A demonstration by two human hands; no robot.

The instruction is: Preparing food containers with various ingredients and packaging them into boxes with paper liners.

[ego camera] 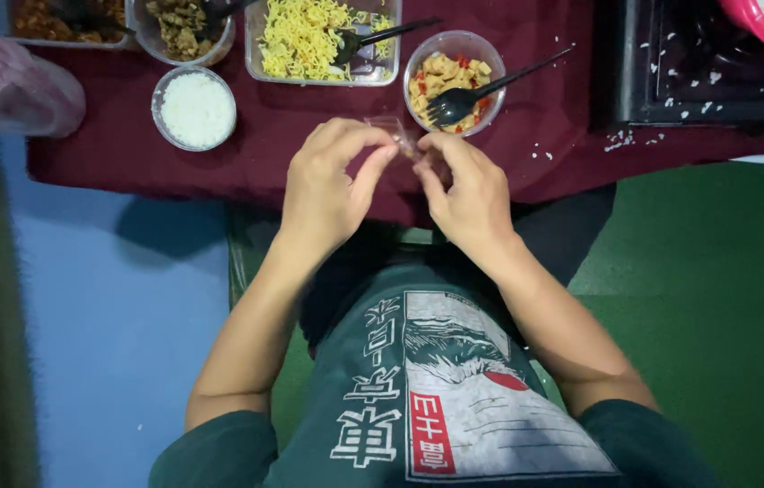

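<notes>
My left hand (332, 185) and my right hand (463, 194) meet over the near edge of a dark red table (309, 117). Between their fingertips they pinch a small piece of clear plastic film (397, 131). Just beyond the hands stands a clear round bowl (454, 77) of yellow and red food chunks, with a black plastic fork (490, 88) resting in it. What the film wraps, if anything, is hidden by my fingers.
A round tub of white rice (195, 108) sits at the left. Behind it are a tray of yellow noodles (314, 36) with a black fork, a bowl of brown food (181, 27) and a clear plastic bag (7, 86). A black stove (716, 68), speckled with rice grains, stands at right.
</notes>
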